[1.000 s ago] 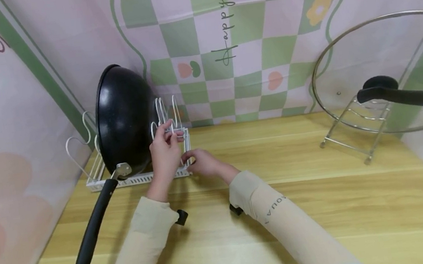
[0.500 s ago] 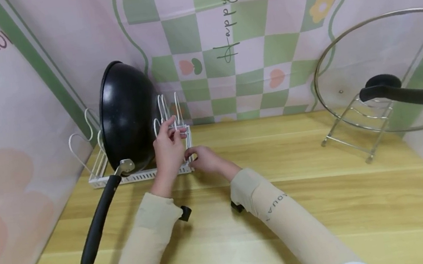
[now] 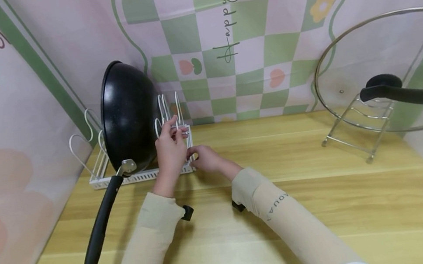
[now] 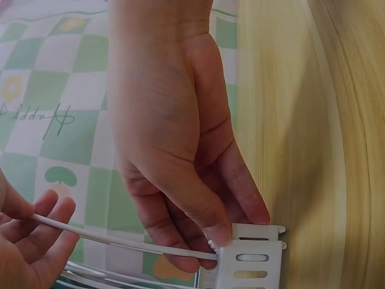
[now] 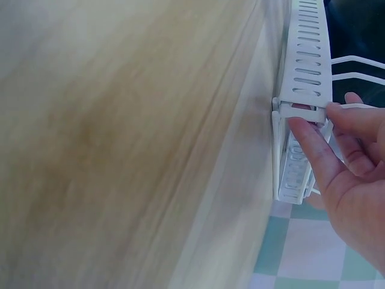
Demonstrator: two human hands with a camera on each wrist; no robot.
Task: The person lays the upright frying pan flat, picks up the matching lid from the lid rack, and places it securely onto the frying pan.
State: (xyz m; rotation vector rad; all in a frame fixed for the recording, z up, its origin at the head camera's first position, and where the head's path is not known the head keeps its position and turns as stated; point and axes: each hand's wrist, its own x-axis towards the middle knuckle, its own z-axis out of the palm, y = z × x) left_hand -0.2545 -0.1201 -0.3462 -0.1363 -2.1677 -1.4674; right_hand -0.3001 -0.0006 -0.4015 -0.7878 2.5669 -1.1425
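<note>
A white slotted pan rack [image 3: 147,175] with wire dividers stands against the back wall. Its left part holds a black wok [image 3: 127,111] on its side, handle pointing toward the front left. My left hand [image 3: 170,148] pinches a wire divider [image 4: 129,243] near the rack's right end; in the left wrist view the fingers [image 4: 57,223] of this hand enter at the lower left. Low at the front right corner, my right hand [image 3: 207,159] grips the rack's end, thumb and index finger on the white end piece [image 5: 304,112]. Some of its other fingers are hidden behind the rack.
At the right, a large clear round lid [image 3: 344,54] with a metal rim and black handle [image 3: 417,95] leans on a small wire stand [image 3: 349,146]. Patterned cloth [image 3: 253,83] covers the back wall. The rack stands on a wooden table [image 3: 277,154].
The wok and its handle have shifted slightly to the right. The rack's right end and both hands have moved a little right too, still holding on. The lid has stayed put.
</note>
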